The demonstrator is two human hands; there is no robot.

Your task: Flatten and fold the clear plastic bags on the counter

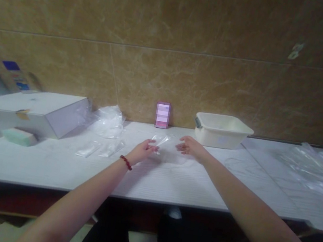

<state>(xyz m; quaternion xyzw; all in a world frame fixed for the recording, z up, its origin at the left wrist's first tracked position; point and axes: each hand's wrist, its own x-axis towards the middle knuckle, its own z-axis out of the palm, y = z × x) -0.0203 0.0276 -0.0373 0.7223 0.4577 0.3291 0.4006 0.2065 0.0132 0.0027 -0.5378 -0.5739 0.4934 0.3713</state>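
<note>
A clear plastic bag is held over the middle of the white table. My left hand, with a red beaded bracelet at the wrist, pinches the bag's left side between thumb and fingers. Just to the right, my right hand has its fingers apart and slightly curved, close to the bag; I see nothing gripped in it. Left of my left hand, small clear packets lie flat on the table. The bag's transparent edges are hard to make out.
A phone leans upright against the wall. Right of it stands a cream plastic basin. Loose clear bags spread at the right. At left are a white box, a pale green sponge-like block and a heap of plastic.
</note>
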